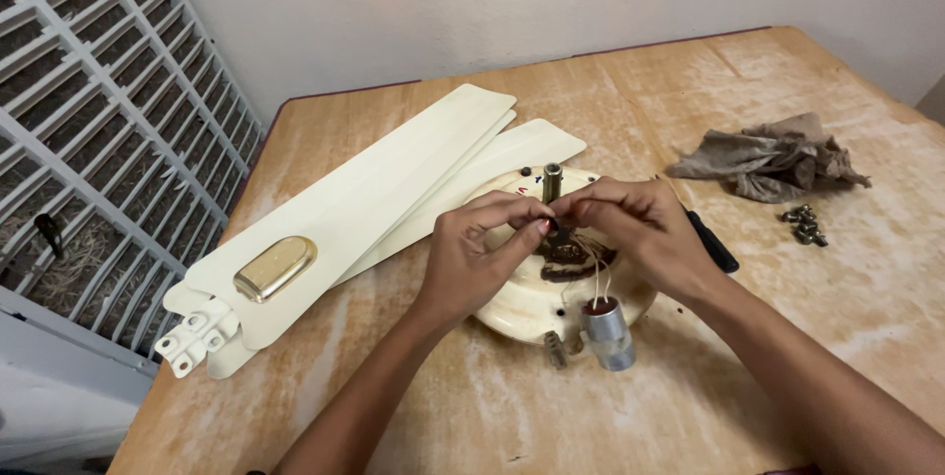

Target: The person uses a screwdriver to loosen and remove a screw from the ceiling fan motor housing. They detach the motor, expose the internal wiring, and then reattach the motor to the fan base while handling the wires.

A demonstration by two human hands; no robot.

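Observation:
A cream round fan motor housing (522,308) lies on the wooden table (689,101), with a brass shaft (552,180) standing up from its middle. My left hand (472,253) and my right hand (640,229) meet just beside the shaft, fingertips pinched together on thin wires (589,258) that come out of the dark opening in the housing. The wires run down to a grey cylindrical capacitor (608,334) lying at the housing's near edge. What exactly sits between the fingertips is hidden.
Cream fan blades (394,180) are stacked to the left, with a gold-coloured cover (275,268) lying on them. A crumpled brown rag (773,155) and several small bolts (803,224) sit at the right. A dark tool handle (714,244) pokes out behind my right hand. A white window grille (98,121) stands at the left.

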